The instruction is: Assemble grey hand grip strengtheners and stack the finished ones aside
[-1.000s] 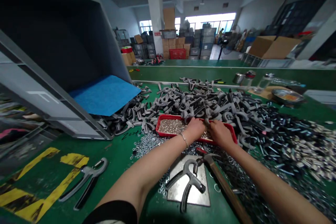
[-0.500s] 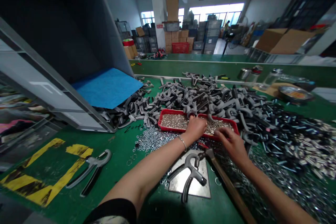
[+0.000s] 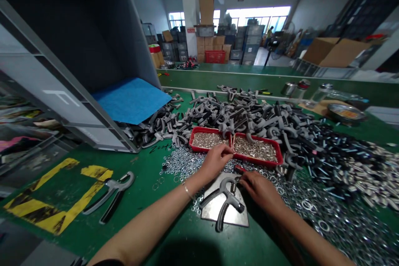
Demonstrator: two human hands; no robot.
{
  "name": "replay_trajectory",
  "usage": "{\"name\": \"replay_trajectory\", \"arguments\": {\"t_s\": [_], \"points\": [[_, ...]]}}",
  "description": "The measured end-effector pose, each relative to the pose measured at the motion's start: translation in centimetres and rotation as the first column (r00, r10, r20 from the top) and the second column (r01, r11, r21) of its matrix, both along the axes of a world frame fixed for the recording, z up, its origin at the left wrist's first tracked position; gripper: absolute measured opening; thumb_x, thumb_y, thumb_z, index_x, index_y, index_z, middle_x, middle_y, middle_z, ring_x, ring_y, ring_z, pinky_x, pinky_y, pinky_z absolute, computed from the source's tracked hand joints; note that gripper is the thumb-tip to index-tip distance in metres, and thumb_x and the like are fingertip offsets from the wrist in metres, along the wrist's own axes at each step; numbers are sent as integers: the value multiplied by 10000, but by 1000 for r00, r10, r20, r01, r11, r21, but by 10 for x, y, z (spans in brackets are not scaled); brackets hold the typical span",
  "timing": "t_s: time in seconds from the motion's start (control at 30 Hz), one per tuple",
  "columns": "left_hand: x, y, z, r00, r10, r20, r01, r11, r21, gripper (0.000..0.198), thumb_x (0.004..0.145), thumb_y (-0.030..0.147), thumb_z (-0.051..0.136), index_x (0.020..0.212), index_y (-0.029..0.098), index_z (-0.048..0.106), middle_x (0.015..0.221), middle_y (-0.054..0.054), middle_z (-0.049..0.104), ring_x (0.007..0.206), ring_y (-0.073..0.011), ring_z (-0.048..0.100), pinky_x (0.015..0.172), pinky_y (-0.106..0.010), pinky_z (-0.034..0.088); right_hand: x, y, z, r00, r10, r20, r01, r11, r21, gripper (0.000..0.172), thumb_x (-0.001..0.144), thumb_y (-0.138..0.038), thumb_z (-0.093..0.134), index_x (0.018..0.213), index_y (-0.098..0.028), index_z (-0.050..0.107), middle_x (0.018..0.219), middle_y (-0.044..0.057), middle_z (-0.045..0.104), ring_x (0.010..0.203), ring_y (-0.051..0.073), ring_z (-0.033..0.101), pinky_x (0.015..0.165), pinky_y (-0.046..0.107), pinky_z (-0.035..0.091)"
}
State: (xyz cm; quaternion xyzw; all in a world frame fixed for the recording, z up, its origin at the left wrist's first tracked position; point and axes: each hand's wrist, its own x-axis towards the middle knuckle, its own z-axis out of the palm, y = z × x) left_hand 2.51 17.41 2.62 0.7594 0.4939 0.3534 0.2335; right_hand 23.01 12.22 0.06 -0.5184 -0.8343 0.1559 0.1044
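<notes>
Left hand (image 3: 215, 162) and right hand (image 3: 260, 191) are half-curled by the red plastic trays (image 3: 254, 135), can't tell if they're holding anything; one knock could dump the silver bits (image 3: 207, 140) into the loose steel washers (image 3: 182, 166).

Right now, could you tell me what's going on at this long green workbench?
One person is working here with bare hands. The right hand reaches to the top of a grey hand-grip exerciser lying on a triangular steel plate. The left hand sits just in front of two red plastic trays of small silver parts. Loose silver washers are spread across the green workbench, with a heap of more grey grips behind the trays.
</notes>
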Motion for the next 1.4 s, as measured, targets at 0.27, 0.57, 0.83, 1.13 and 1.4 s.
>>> {"name": "replay_trajectory", "arguments": {"t_s": [0.27,0.57,0.83,1.13,1.4], "points": [[-87,-85,-40,873,354,335,-174,869,-464,218,801,391,650,851,180,670,842,-13,708,815,-191,651,781,-302,506,-20,3,22,965,38,260,-47,999,28,205,969,-233,446,947,-178,643,920,109,719,847,229,668,752,299,466],[-43,-102,-37,971,148,188,-80,942,-325,127,871,278,613,783,190,641,832,-20,662,839,-188,611,783,-302,470,-49,10,36,872,206,444,-240,970,22,110,902,-143,560,930,-154,666,941,154,749,966,285,677,789,350,494],[-14,-89,-44,987,78,-142,-93,990,-102,122,911,223,608,799,174,615,871,-32,645,898,-202,587,874,-348,446,40,-34,21,877,-108,468,167,982,-86,332,932,-485,489,897,-176,604,808,144,727,694,326,707,525,349,453],[-10,-82,-30,813,-93,-575,191,975,114,143,951,220,543,897,137,647,903,-86,661,903,-244,598,856,-376,447,45,-47,14,972,-193,-138,162,965,-205,242,950,-443,392,1008,-229,487,835,52,666,718,223,648,662,317,489],[-5,-78,-19,745,-184,-642,316,944,95,147,928,268,588,898,136,646,910,-89,654,907,-258,592,830,-386,461,36,-72,31,986,-157,-49,138,953,-269,216,970,-399,367,909,-251,511,819,69,701,672,236,652,622,326,452]]}}
